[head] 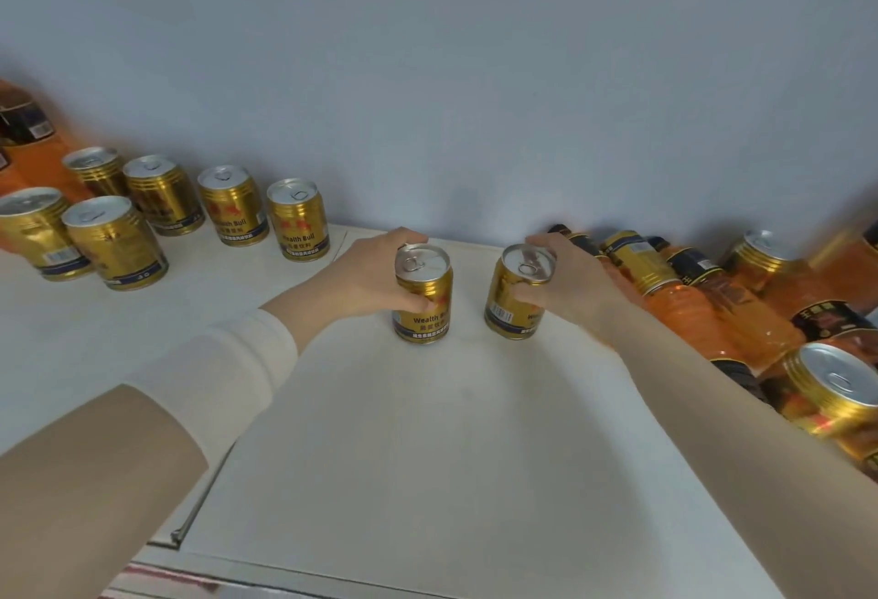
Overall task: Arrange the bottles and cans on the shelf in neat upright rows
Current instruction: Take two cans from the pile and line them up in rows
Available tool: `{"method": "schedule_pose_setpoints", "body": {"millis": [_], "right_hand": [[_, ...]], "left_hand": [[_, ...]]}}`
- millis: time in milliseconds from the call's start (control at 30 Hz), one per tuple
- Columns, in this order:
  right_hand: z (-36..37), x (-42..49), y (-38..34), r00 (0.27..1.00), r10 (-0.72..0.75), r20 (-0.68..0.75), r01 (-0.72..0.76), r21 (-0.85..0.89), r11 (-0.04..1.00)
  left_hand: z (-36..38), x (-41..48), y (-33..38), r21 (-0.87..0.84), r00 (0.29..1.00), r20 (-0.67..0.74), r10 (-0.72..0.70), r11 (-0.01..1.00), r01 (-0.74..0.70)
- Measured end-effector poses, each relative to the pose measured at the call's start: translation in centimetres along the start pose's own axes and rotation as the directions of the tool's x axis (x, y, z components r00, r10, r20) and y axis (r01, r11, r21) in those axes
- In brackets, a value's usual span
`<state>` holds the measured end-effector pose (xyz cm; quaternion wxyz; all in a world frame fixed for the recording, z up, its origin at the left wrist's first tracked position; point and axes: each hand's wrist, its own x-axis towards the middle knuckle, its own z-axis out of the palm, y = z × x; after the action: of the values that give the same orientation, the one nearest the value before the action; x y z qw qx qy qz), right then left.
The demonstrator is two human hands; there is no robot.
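Two gold cans stand upright on the white shelf (pixel 427 432) near its back wall. My left hand (pixel 375 270) grips the left can (pixel 423 308) from its left side, thumb in front. My right hand (pixel 570 280) grips the right can (pixel 513 308) from its right side. Several more gold cans (pixel 228 204) stand upright in two loose rows at the far left. On the right, orange bottles (pixel 703 308) with black labels lie on their sides in a heap, with gold cans (pixel 831 389) among them.
A pale blue-grey wall (pixel 475 76) closes the back of the shelf. Orange bottles (pixel 28 137) stand at the far left edge behind the cans. A seam (pixel 204 494) runs across the shelf surface under my left forearm.
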<state>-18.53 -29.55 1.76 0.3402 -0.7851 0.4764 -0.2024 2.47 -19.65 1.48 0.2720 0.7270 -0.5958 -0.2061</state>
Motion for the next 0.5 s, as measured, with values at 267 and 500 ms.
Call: {"method": "schedule_pose_setpoints", "body": {"millis": [267, 500], "right_hand": [[4.4, -1.9, 3.7, 0.983, -0.06, -0.174, 0.109, 0.287, 0.952], [5.9, -1.3, 4.8, 0.959, 0.041, -0.28, 0.041, 0.28, 0.959]], "left_hand": [[2.1, -0.6, -1.2, -0.23, 0.997, -0.052, -0.049, 0.973, 0.036], [5.2, -1.5, -1.1, -0.442, 0.956, -0.245, -0.163, 0.896, 0.039]]}}
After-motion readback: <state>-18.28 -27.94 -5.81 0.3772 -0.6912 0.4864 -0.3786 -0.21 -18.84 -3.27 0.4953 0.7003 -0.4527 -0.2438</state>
